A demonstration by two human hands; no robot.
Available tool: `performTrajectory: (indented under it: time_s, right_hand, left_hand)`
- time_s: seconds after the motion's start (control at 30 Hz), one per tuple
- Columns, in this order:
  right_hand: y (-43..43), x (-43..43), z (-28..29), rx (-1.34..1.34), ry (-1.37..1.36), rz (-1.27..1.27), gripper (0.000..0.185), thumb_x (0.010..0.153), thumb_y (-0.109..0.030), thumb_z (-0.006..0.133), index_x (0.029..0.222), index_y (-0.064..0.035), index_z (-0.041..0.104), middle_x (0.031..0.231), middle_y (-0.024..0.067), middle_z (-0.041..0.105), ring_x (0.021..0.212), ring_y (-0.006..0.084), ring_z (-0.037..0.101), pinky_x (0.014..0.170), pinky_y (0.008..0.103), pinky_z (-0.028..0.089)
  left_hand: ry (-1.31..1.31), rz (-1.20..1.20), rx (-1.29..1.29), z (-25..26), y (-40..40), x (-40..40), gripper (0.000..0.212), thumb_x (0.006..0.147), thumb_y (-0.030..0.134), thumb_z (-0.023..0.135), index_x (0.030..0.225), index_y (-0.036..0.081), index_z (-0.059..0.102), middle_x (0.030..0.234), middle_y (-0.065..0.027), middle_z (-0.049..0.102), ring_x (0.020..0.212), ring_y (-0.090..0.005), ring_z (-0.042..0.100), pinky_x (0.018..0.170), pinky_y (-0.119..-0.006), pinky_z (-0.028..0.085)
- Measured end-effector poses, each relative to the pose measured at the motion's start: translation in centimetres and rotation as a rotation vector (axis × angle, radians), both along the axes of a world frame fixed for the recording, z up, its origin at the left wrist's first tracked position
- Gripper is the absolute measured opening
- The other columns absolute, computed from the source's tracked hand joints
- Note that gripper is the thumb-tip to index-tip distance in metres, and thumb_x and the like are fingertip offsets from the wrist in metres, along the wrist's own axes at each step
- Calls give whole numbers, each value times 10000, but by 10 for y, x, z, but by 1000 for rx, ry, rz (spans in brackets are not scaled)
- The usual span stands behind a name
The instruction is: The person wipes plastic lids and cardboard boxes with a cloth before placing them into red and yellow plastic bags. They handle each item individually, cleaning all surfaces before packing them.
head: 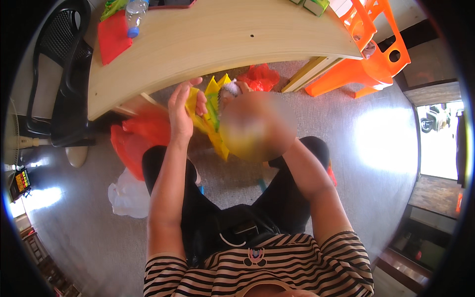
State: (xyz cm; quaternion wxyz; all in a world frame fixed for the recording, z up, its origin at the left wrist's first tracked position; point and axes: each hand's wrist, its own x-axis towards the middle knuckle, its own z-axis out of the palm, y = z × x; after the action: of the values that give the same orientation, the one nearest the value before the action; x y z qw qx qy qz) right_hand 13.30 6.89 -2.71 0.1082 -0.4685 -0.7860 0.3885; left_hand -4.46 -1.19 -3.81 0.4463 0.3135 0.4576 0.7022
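Note:
My left hand (183, 109) is raised beside a yellow plastic bag (217, 139) with green print, its fingers spread and partly curled. Yellow plastic shows between those fingers, but I cannot tell whether they grip it. At the bag's upper end is a whitish bundle (231, 89) with a dark, ridged edge, its exact kind unclear. Fingers of my right hand (245, 87) close over the bundle's right side. A round blurred patch hides most of that hand and part of the bag.
A pale wooden table (222, 37) spans the front, bearing a water bottle (136, 16) and a red packet (113, 39). Red plastic bags (139, 137) and a white bag (128, 196) lie on the floor. An orange plastic chair (374, 70) stands right, a black chair (68, 55) left.

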Motion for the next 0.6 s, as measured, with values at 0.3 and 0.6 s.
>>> performTrajectory:
  time_s: [0.3, 0.6]
  right_hand:
    - [22, 25, 9, 212, 418, 241, 414, 853, -244, 652, 1201, -54, 535, 1116, 65, 589, 955, 174, 604, 783, 346, 507]
    - [184, -79, 107, 611, 675, -154, 438, 796, -277, 658, 1166, -66, 558, 982, 137, 631, 894, 224, 617, 788, 342, 482]
  left_hand:
    - [-94, 1, -80, 5, 4, 6, 388, 926, 371, 523, 1099, 36, 613, 725, -30, 610, 540, -93, 543, 506, -204, 365]
    - [-143, -56, -58, -17, -1, 3, 268, 918, 317, 583, 960, 58, 636, 803, -27, 643, 587, -79, 574, 538, -208, 420]
